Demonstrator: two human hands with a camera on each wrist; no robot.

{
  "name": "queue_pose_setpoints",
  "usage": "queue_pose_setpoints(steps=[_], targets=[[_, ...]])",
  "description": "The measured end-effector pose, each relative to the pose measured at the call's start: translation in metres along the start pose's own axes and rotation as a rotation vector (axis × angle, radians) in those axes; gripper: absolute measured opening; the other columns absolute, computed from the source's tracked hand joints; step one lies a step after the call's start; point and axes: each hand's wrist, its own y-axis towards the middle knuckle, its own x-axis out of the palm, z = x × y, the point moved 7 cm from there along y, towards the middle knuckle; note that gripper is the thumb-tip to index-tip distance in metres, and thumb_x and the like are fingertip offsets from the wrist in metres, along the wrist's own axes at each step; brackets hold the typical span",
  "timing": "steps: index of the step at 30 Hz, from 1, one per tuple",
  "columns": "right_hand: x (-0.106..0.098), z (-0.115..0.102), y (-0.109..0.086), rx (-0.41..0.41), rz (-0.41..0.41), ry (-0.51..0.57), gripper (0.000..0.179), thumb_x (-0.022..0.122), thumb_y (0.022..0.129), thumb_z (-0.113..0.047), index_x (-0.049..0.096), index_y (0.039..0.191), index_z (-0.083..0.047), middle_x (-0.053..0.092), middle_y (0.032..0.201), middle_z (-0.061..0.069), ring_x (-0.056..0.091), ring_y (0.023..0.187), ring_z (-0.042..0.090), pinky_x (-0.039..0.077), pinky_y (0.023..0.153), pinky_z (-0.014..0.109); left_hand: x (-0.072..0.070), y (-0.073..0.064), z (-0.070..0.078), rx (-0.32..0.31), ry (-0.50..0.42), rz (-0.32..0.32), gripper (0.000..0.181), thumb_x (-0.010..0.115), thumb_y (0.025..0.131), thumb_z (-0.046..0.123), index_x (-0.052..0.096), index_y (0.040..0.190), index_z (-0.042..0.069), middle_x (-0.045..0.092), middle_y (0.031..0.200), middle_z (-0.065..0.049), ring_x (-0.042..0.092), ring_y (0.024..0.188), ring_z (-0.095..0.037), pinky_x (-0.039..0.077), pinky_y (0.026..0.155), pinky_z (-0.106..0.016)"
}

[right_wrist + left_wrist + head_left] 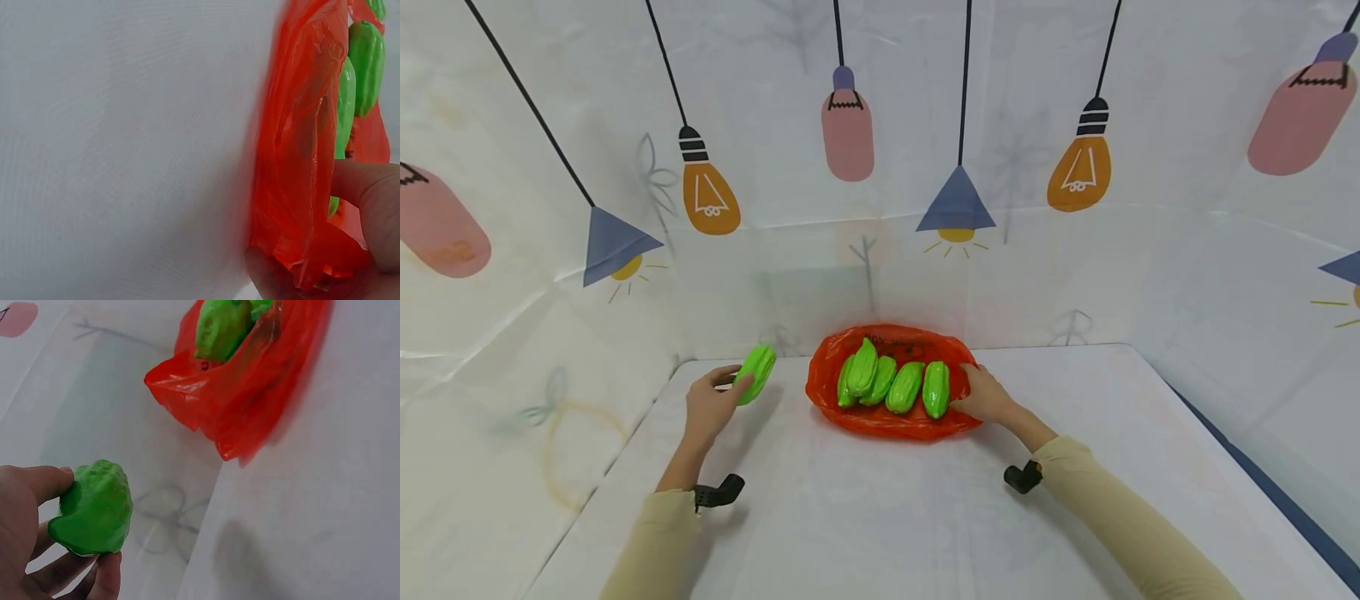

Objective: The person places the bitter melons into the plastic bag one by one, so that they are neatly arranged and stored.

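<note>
My left hand (712,406) holds a bright green ridged gourd (756,374) above the table's left side, apart from the bag. In the left wrist view the thumb and fingers pinch this gourd (97,509) by its sides. A red plastic bag (880,427) lies spread open near the table's back edge, its rim folded into a bowl shape. Several similar green gourds (905,388) sit inside it. At the bag's right end my right hand (988,395) grips the rim; in the right wrist view the thumb is inside and a fingertip shows outside the red plastic (290,156).
The white-covered table (880,517) extends in front of the bag. Behind it hangs a pale sheet (895,275) printed with lamps and bulbs, which also closes off both sides. A black wrist camera (721,490) is strapped to the left wrist, another (1022,477) to the right.
</note>
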Motion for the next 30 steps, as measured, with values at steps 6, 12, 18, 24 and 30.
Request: queue_pose_setpoints(steps=[6, 12, 18, 24, 30], targets=[[0.000, 0.001, -0.001, 0.009, 0.001, 0.010, 0.075, 0.074, 0.083, -0.016, 0.036, 0.142, 0.010, 0.042, 0.138, 0.030, 0.045, 0.123, 0.044, 0.040, 0.098, 0.058, 0.004, -0.004, 0.026, 0.052, -0.012, 0.019, 0.053, 0.069, 0.088, 0.045, 0.065, 0.124, 0.006, 0.064, 0.115, -0.020, 0.065, 0.095, -0.033, 0.051, 0.068, -0.030], [0.001, 0.002, 0.000, 0.012, 0.008, 0.017, 0.075, 0.074, 0.083, -0.016, 0.036, 0.142, 0.009, 0.042, 0.137, 0.030, 0.046, 0.122, 0.043, 0.041, 0.097, 0.058, 0.008, -0.011, 0.057, 0.134, -0.015, 0.044, 0.048, 0.070, 0.088, 0.040, 0.067, 0.121, 0.005, 0.066, 0.111, -0.020, 0.067, 0.089, -0.033, 0.051, 0.065, -0.029], [0.003, 0.003, 0.001, 0.014, 0.004, 0.018, 0.075, 0.074, 0.083, -0.017, 0.036, 0.142, 0.009, 0.042, 0.137, 0.029, 0.046, 0.121, 0.042, 0.041, 0.096, 0.057, 0.013, -0.017, 0.081, 0.192, -0.030, 0.056, 0.044, 0.072, 0.088, 0.037, 0.068, 0.118, 0.004, 0.067, 0.106, -0.019, 0.067, 0.083, -0.031, 0.054, 0.063, -0.030], [0.002, 0.002, 0.001, 0.015, 0.001, 0.019, 0.075, 0.074, 0.083, -0.017, 0.035, 0.142, 0.010, 0.041, 0.138, 0.030, 0.045, 0.122, 0.043, 0.041, 0.096, 0.058, 0.021, -0.023, 0.101, 0.244, -0.046, 0.039, 0.039, 0.073, 0.088, 0.031, 0.069, 0.115, 0.004, 0.068, 0.104, -0.019, 0.067, 0.078, -0.030, 0.053, 0.061, -0.029], [0.002, 0.001, 0.001, 0.006, 0.007, 0.012, 0.075, 0.073, 0.084, -0.017, 0.035, 0.141, 0.010, 0.042, 0.138, 0.030, 0.045, 0.122, 0.043, 0.041, 0.097, 0.057, 0.034, -0.027, 0.115, 0.275, -0.039, 0.007, 0.039, 0.072, 0.089, 0.030, 0.068, 0.116, 0.003, 0.068, 0.103, -0.019, 0.067, 0.077, -0.028, 0.054, 0.061, -0.033]])
